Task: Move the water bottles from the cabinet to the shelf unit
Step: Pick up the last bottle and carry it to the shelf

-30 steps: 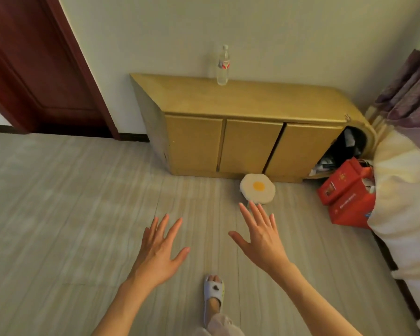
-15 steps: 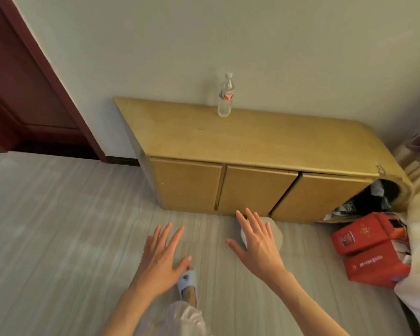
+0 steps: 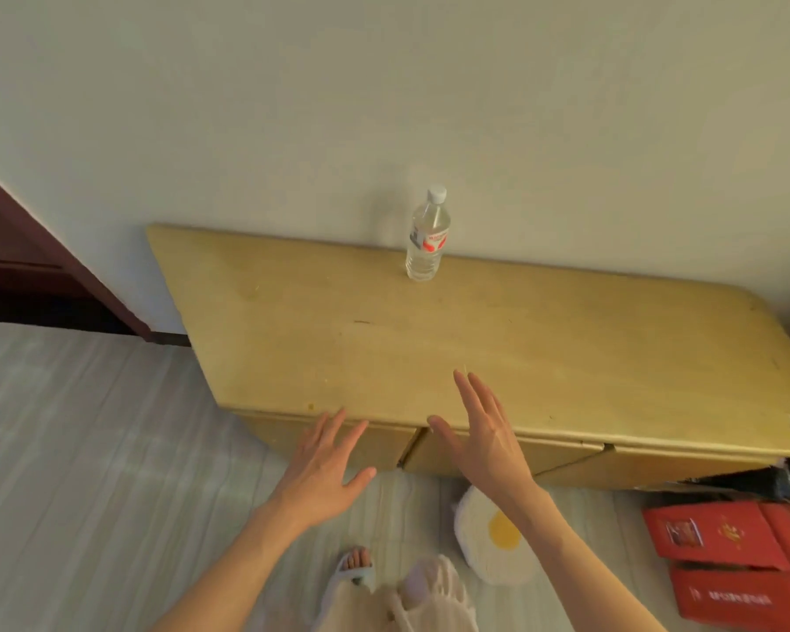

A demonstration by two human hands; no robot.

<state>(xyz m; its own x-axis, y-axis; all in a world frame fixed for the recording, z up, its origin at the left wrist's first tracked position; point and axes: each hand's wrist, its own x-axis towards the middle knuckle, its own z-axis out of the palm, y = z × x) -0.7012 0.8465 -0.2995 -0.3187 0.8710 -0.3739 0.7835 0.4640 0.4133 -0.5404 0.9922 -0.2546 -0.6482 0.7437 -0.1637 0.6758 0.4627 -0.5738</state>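
Head view shows the left hand (image 3: 322, 467) and the right hand (image 3: 484, 431) both spread wide and holding nothing, raised in front of the cabinet (image 3: 429, 348), probably ready to reach. One water bottle (image 3: 427, 237) stands upright at the back of the top, near the wall (image 3: 384, 107), well apart from both hands. No shelf unit is visible.

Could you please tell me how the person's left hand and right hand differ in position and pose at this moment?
The right hand reaches further forward, its fingers in front of the cabinet top; the left hand sits lower and nearer, fingertips only at the cabinet's front edge. The right hand is closer to the water bottle. Both are open, fingers spread, palms down, holding nothing.
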